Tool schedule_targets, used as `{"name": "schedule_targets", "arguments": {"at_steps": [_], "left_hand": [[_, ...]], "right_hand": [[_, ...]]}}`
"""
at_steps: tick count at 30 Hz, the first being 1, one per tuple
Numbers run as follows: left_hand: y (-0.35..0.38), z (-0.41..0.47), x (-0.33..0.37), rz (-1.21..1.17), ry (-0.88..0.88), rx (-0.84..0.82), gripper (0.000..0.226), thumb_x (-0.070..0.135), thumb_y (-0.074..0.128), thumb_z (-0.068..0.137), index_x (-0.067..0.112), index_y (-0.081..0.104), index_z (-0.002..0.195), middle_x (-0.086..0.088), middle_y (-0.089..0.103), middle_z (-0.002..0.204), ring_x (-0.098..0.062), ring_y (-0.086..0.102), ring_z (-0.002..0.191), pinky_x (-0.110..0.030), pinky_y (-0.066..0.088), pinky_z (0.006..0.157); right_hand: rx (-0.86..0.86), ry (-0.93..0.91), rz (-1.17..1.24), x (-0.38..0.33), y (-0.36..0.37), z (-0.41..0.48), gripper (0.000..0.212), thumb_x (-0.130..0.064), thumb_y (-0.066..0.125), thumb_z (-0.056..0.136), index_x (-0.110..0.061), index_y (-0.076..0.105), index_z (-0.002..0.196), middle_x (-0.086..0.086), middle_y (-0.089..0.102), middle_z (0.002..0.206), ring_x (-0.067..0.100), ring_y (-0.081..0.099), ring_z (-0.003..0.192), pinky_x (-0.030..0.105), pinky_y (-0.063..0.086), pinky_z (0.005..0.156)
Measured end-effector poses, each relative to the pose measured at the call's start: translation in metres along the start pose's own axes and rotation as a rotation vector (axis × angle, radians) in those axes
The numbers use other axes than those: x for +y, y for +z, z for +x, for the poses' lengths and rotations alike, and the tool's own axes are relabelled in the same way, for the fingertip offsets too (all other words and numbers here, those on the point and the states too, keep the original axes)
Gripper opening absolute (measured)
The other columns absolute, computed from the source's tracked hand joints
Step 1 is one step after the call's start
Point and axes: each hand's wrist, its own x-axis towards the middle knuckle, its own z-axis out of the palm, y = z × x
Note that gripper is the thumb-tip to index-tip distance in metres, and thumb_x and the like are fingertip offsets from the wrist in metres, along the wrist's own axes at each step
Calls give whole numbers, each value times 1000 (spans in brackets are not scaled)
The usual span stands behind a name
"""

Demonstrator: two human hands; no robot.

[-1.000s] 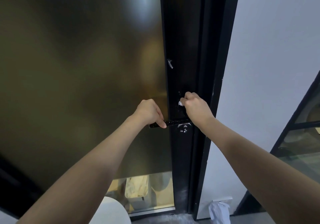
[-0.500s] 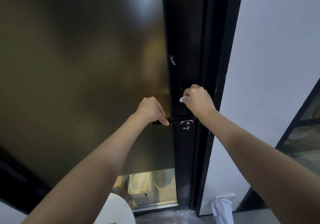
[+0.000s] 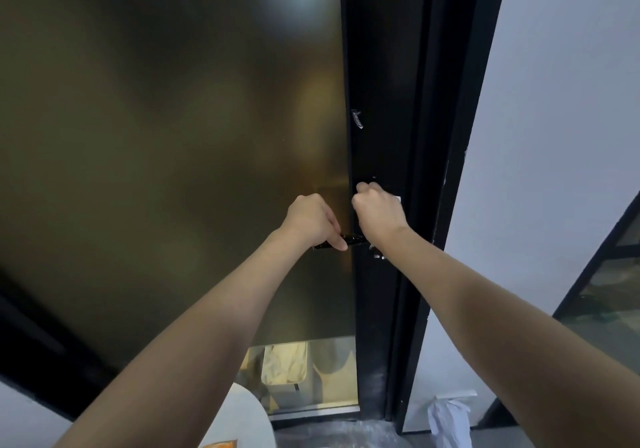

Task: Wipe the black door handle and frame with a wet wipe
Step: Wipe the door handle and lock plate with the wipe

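Our left grip curls round the handle; our right grip clutches the wipe against the black frame, between tinted glass and white wall.

Bare forearms, left hand, right hand, both unsleeved

White wall; glazed partition at right

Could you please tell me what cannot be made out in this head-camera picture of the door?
Head view:
- Wet wipe: bunched in the right hand; only a white corner shows.
- Door handle: mostly covered by the left hand.
- Lock below it: partly behind the right wrist.
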Motion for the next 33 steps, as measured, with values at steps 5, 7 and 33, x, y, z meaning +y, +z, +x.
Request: {"name": "schedule_targets", "arguments": {"at_steps": [5,7,33], "left_hand": [[2,0,-3,-25,12,9,33,24,85,63,16,75,93,-3,63,89,-8,39,97,-24,43,78],[1,-1,-3,-20,13,6,32,23,86,62,15,76,91,-1,62,85,-9,43,98,-23,44,78],[2,-2,-1,6,11,15,34,23,85,63,14,75,94,-3,64,89,-12,43,110,-21,42,77]], "right_hand": [[60,143,107,12,-12,5,18,3,56,85,3,64,101,15,55,112,32,55,105,35,44,69],[117,208,155,24,-18,7,14,0,59,84,2,66,96,16,61,104,33,60,95,33,44,66],[218,389,521,26,19,-20,19,5,46,91,1,59,105,16,61,101,19,51,64,17,27,45]]}}
